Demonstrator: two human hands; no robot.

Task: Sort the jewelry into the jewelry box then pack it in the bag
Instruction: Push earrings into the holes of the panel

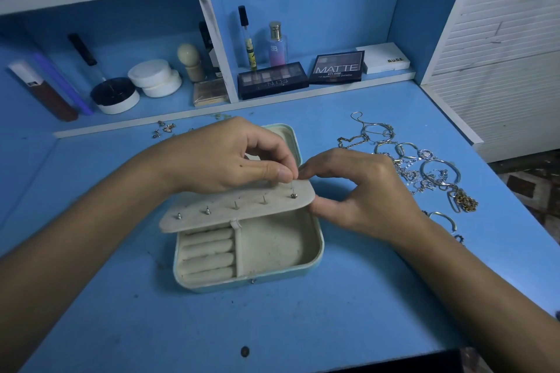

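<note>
An open jewelry box is set near the middle of the blue table, its lid tipped back toward the far edge. A pale earring flap is held across the box above the ring rolls and the larger bare compartment. Five small studs are seen along the flap; the rightmost stud sits near the flap's right end.

The left hand is held over the flap, its grip closed to a pinch of thumb and forefinger on a thin earring post just above the rightmost stud. The right hand is met with it there: its forefinger tip is brought against the same spot, while its thumb is pressed to the flap's right edge. Whether the post is actually gripped by the right hand as well cannot be told, the part being too small.

A tangle of silver bangles and chains is spread toward the right edge of the table, with a gold chain at its near end. A few small earrings are scattered by the far edge, left of the box. Eyeshadow palettes are kept on the shelf beyond.
</note>
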